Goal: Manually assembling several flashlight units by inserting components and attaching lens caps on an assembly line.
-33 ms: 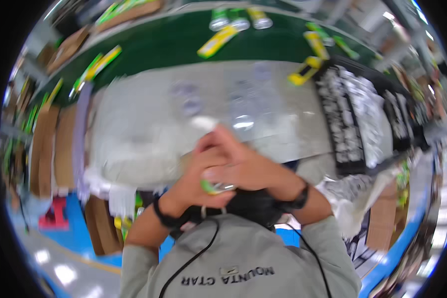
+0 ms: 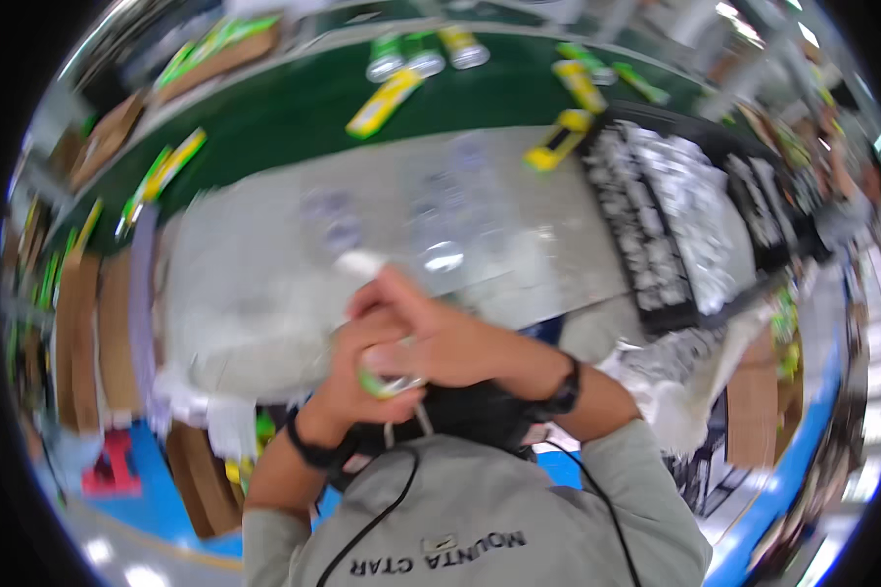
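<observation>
In front of my chest, above the near edge of the work table, my two hands are pressed together. My left hand [image 2: 354,364] is curled round a small green-and-clear item [image 2: 390,384], whose end shows at the palm. My right hand [image 2: 442,338] lies closed over the left one. A blurred white piece [image 2: 360,262] juts out beyond the right hand's fingertips. Whether it belongs to the green-and-clear item is hidden by the fingers. Clear plastic pieces [image 2: 343,233] and a further group of clear plastic pieces [image 2: 442,256] lie on the table just past my hands.
Clear sheeting covers the grey table top [image 2: 235,254]. On the right stands a black tray [image 2: 668,245] full of small white pieces. Yellow-and-green packages [image 2: 384,103] and green cylinders [image 2: 386,59] rest on the green surface behind. Cardboard boxes [image 2: 76,342] stand at the left.
The whole view has shifted and tilted slightly, so the table and hands appear further left. My hands keep the same clasped pose.
</observation>
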